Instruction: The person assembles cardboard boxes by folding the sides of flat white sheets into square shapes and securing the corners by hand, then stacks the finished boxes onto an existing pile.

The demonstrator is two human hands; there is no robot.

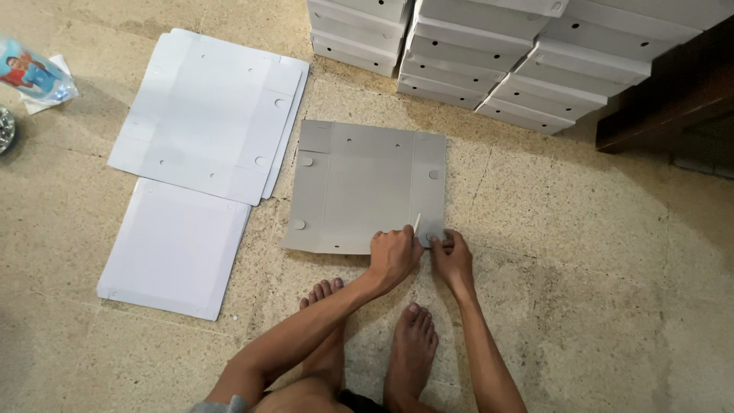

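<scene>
Speckled beige stone floor (612, 252) is serving as the work surface, and a person is sitting on it with bare feet (411, 344) stretched forward. A flat grey cardboard blank (359, 183) is lying just beyond the toes, unfolded, its creases and punched holes facing up. Both hands are working at its near right corner: the left hand (394, 256) is curled over the edge, pinching a thin pale stick-like thing (417, 222) that I cannot identify, while the right hand (453, 256) is pressing its fingertips down on the corner flap beside it. To the left, two piles of white flat blanks (202, 115) and (172, 248) are waiting, still unfolded. Against the far side, stacks of finished white boxes (497, 53) are standing in rows. Judging by that, a good many boxes are done, this grey sheet is only beginning, and the white piles are remaining. A crumpled colourful packet (30, 73) is lying far left.
</scene>
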